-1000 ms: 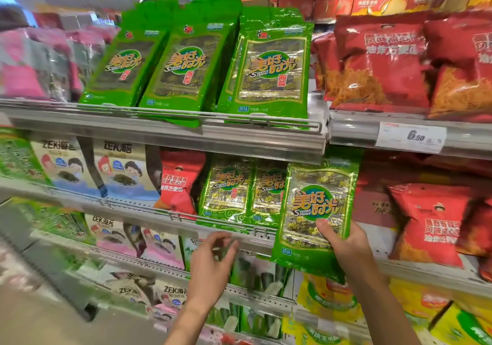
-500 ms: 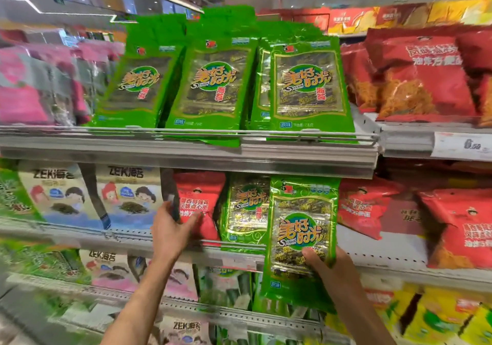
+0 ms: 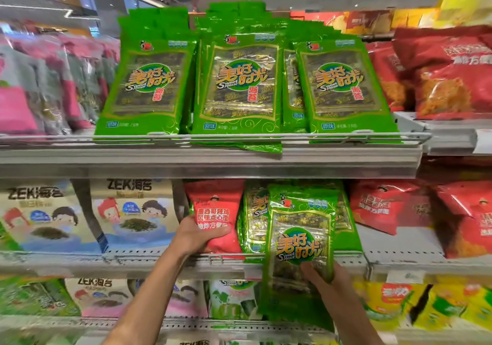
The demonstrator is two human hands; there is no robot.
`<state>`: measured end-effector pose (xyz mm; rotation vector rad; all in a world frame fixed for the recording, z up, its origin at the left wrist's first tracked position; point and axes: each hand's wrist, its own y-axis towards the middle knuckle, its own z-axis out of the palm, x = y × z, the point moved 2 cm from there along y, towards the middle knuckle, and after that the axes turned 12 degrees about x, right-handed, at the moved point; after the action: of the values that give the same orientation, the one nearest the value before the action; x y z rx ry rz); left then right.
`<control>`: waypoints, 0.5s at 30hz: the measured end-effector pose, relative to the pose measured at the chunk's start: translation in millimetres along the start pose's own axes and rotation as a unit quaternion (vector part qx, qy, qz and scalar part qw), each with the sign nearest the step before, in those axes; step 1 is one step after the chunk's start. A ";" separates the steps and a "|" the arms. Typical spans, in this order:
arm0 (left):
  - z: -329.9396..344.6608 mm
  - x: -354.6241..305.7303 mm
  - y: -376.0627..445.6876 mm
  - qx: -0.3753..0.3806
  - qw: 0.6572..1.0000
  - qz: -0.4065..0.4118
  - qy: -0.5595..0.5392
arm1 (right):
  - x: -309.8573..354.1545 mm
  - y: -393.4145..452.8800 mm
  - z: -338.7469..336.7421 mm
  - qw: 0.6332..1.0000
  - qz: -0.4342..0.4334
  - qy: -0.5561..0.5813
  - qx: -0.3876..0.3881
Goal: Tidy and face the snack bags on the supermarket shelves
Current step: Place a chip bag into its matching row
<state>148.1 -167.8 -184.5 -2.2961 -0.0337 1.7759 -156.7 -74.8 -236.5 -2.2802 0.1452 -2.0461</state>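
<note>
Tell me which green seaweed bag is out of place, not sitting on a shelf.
The green seaweed bag gripped by the right hand, hanging in front of the middle shelf rail; the others stand behind their rails.

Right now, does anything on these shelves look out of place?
Yes. A red snack bag, gripped by the left hand, sits between seaweed packs. On the top shelf, a green bag's bottom edge hangs over the rail.

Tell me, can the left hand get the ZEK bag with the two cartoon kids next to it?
Probably yes, but not right now. The left hand is gripping the red snack bag. The ZEK bag stands just beside it on the same shelf with nothing in front, so letting go first should free the way.
</note>
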 end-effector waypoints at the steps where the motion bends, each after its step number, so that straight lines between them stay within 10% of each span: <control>1: -0.2 -1.0 1.0 -0.004 1.000 -0.007 0.000 | -0.3 -0.9 1.2 1.000 0.001 0.000 -0.003; 15: -2.4 -45.7 -34.5 -0.045 0.996 0.067 -0.035 | 34.4 9.7 14.5 0.999 0.003 0.039 -0.023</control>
<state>142.8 -142.1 -133.6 -2.3475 0.0305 1.9588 -138.8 -88.7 -205.2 -2.2240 0.2070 -2.1505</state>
